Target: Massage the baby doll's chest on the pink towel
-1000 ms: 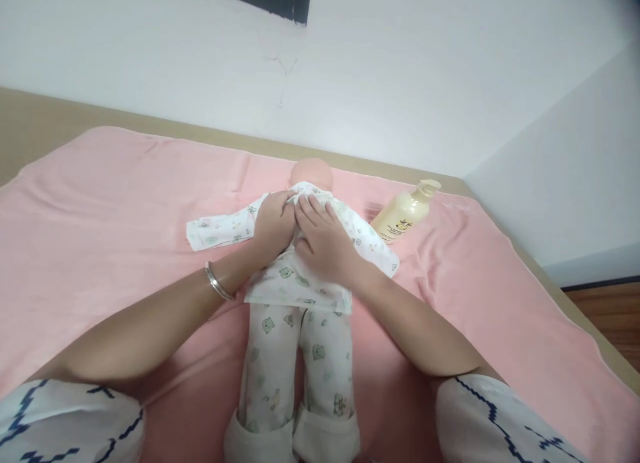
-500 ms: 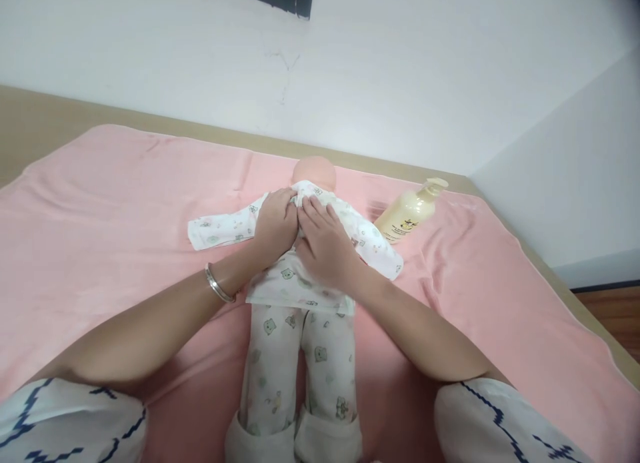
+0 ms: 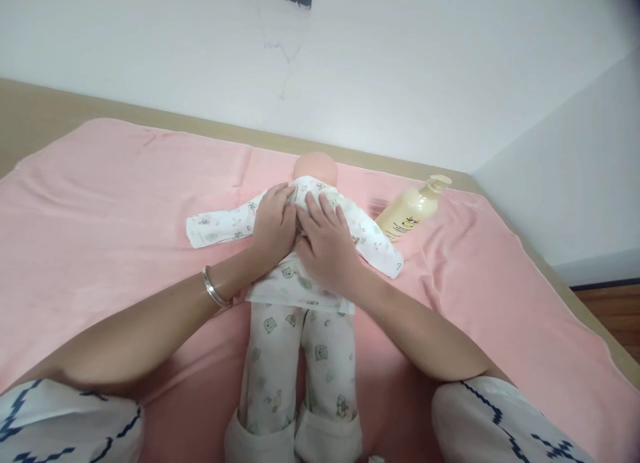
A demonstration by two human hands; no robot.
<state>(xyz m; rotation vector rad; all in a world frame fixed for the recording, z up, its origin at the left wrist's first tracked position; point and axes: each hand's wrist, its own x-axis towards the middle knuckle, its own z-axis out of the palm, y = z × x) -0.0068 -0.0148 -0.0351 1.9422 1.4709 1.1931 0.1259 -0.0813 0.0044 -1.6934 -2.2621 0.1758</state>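
A baby doll [image 3: 315, 168] in a white patterned top [image 3: 300, 283] and matching trousers [image 3: 273, 363] lies stretched out, its bald head toward the wall and no face showing. My left hand [image 3: 274, 224] rests on the left part of its upper back, fingers stretched toward the collar. Beside it, my right hand [image 3: 327, 243] lies flat on the right part of the back with its fingers spread. The thumbs are close together near the middle of the back. Neither hand grips anything. A silver bangle [image 3: 215, 288] circles my left wrist.
A pale yellow pump bottle [image 3: 413, 210] leans or lies to the right of the doll, near its sleeve. Under everything spreads a pink blanket [image 3: 125, 203] on a light wooden surface [image 3: 45, 103]. A white wall [image 3: 390, 70] rises behind.
My right hand's fingers have spread a little wider and shifted slightly right on the doll's back. My left hand stays on the doll almost unmoved. The view has tilted slightly.
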